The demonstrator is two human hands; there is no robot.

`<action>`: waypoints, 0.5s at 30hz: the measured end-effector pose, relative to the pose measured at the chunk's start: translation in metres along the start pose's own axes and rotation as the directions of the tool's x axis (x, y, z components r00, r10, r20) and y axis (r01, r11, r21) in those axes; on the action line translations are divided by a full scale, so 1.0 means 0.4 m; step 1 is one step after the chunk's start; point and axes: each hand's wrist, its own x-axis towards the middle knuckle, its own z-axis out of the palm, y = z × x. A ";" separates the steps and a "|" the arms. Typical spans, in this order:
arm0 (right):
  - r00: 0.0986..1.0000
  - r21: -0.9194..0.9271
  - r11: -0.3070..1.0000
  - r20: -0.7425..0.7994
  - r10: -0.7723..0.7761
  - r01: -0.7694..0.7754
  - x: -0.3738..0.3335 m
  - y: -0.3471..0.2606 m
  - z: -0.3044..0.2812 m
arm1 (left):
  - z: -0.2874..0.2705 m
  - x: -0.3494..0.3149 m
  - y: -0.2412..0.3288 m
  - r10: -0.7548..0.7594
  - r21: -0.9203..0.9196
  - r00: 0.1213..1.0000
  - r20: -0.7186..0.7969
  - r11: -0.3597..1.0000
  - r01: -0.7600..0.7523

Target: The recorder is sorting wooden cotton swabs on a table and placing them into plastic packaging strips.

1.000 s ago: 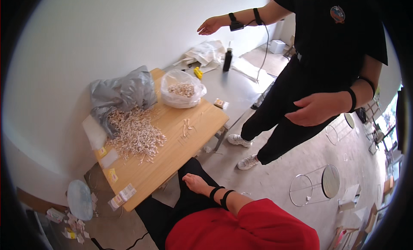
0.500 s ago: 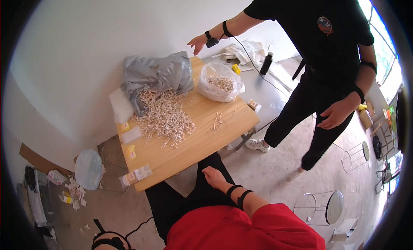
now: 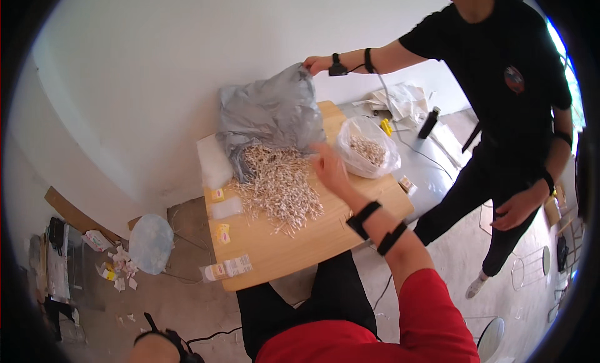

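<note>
1. The right hand (image 3: 329, 169) is stretched out over the wooden table (image 3: 325, 238), fingers loosely spread and holding nothing. It's a bit motion-blurred, so I can't tell if the fingertips actually touch anything. It sits right at the edge of the pile of small pale sticks (image 3: 278, 185), between that pile and the clear plastic bag (image 3: 367, 152).
2. The wrist has two black bands (image 3: 375, 227) on it, with a red sleeve further back.
3. The left hand isn't in the shot at all.
4. The stick pile spills out from under a crumpled grey plastic bag (image 3: 269, 116) at the far side of the table. The clear bag to its right has more of the same sticks in it.
5. Another person in black stands at the right, and one of their hands (image 3: 315, 64) pinches the top corner of the grey bag. Their other hand (image 3: 514, 210) hangs loose by their hip, well away from the table.
6. The table's left edge has a few small packets with yellow labels (image 3: 226, 268) and a clear flat pouch (image 3: 214, 163). The near middle of the tabletop is bare wood, so there's open room there.
7. The grey bag backs onto the white wall, so that side is tight.
</note>
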 end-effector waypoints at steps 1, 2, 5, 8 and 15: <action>0.999 0.007 0.999 0.018 0.033 -0.033 0.093 -0.019 0.028 | -0.035 0.007 0.000 0.006 0.041 1.000 -0.005 0.999 -0.006; 0.996 -0.021 0.996 -0.039 -0.085 0.084 0.174 -0.028 0.058 | -0.121 0.011 -0.024 -0.104 0.325 0.987 -0.120 0.936 0.138; 0.970 -0.156 0.961 -0.053 -0.238 0.227 0.334 -0.014 0.045 | -0.468 -0.021 -0.200 -0.262 0.669 0.847 -0.463 0.524 0.528; 0.954 -0.226 0.930 -0.015 -0.301 0.290 0.473 -0.010 0.085 | -0.683 -0.084 -0.274 -0.260 0.575 0.751 -0.607 0.510 0.640; 0.955 -0.406 0.879 0.255 -0.153 0.249 0.618 -0.043 0.179 | -0.912 -0.203 -0.373 -0.306 0.480 0.569 -0.763 0.321 0.816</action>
